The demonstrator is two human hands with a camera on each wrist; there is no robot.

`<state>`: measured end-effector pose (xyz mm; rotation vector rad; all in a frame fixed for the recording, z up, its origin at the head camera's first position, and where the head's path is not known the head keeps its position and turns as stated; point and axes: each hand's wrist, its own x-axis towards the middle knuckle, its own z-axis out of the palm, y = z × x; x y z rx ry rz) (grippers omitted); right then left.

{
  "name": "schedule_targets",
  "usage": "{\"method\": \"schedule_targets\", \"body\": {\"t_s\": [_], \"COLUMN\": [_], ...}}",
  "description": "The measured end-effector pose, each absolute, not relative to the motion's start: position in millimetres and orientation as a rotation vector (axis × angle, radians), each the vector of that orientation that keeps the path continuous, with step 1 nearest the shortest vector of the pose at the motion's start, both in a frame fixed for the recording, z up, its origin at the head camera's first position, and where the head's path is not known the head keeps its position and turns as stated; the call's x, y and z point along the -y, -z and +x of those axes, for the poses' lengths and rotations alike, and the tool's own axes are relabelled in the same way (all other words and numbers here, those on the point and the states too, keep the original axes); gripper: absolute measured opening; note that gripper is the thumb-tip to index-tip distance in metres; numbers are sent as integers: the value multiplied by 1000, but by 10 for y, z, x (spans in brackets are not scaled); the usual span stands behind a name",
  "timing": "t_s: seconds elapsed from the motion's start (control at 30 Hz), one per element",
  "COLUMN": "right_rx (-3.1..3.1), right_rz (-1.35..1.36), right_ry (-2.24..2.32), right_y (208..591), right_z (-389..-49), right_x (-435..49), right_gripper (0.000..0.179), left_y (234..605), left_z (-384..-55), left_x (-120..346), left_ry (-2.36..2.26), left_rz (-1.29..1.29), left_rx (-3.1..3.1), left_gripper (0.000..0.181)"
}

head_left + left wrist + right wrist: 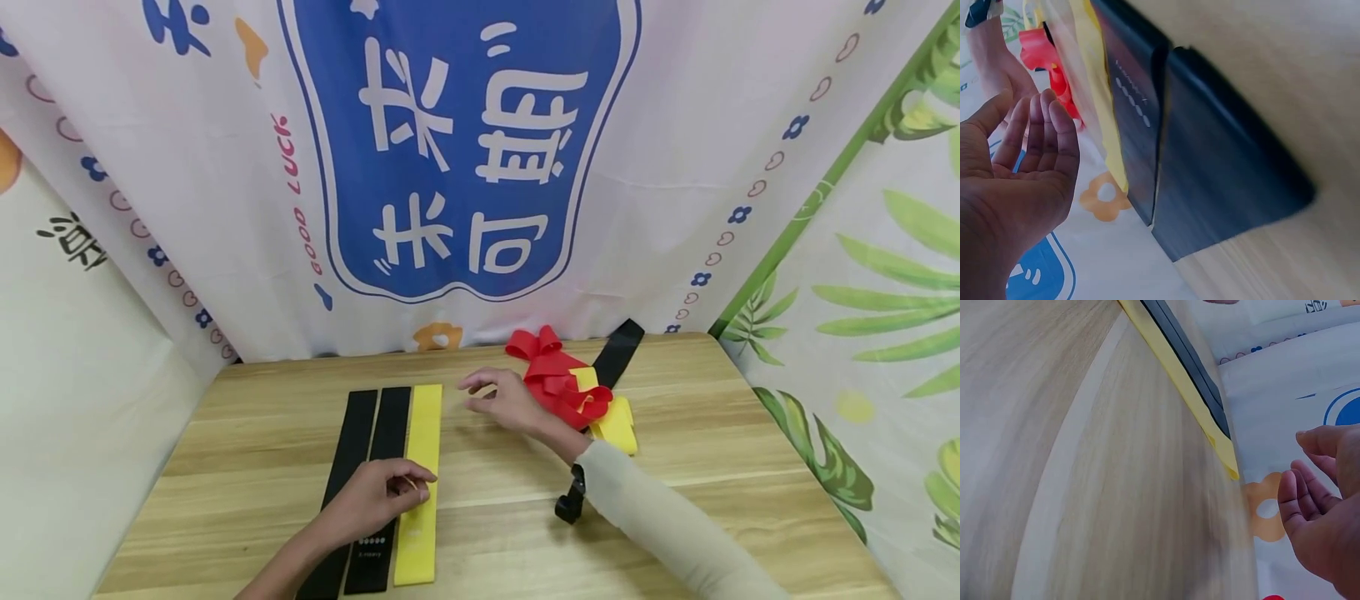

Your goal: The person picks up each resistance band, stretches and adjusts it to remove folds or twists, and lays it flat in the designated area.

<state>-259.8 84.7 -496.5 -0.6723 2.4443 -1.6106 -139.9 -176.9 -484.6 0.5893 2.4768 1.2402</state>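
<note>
Two black resistance bands [389,425] plus yellow band [415,552] lying side by side on surface [510,542]. Left grip [377,498] hovering over yellow, right grip [510,402] hanging nearby, both relaxed, empty. Careless brush could be nudging bands crooked tbh.

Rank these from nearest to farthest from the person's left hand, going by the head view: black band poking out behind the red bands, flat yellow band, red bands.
From the left hand:
1. Flat yellow band: right at the fingertips.
2. Red bands: bunched to the right, farther back.
3. Black band: behind the red, at the table's back edge.
</note>
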Motion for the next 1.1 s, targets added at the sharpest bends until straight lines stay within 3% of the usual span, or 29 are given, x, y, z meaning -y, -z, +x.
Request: {"method": "schedule_targets", "body": {"t_s": [0.8, 1.1], "right_rx": [-2616, -2661], "right_rz": [-711, -580], "right_ry": [1498, 1476], "right_y": [4787, 4803], "right_z": [-2560, -2567], "right_x": [-1732, -2116], "right_gripper": [29, 33], "left_y": [4832, 4870], "left_z": [-1858, -2094], "left_x": [1382, 1176], "left_ry": [-1376, -1400], "left_rz": [558, 492], "left_rx": [-2646, -2693], "left_gripper": [24, 29]}}
